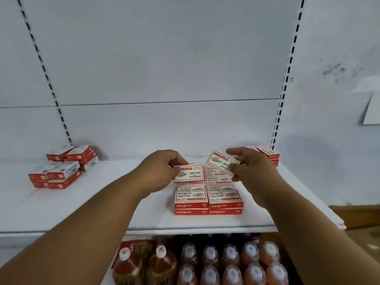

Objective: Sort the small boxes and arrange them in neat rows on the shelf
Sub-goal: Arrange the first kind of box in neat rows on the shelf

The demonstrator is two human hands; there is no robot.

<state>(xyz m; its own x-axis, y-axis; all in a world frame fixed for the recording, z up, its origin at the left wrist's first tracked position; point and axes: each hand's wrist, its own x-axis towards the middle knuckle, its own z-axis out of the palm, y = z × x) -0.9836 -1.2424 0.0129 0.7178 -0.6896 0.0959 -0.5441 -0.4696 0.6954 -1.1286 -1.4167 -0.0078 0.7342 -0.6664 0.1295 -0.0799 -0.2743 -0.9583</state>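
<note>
White shelf [102,202]: 3 groups red-white small boxes [207,199] on it.

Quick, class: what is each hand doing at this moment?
Left hand: closed on a small box.
Right hand: closed on a tilted box.

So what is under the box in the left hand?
Under the box in the left hand lie stacked boxes in two columns; only edges show, the rest is covered.

You can read "wengu" in white on the red front faces of the stacked boxes [208,206], centre frame. Tops show "wengu" and "24/6". Same print, upside down, on the held box [189,173]. Bottle labels unreadable.
</note>
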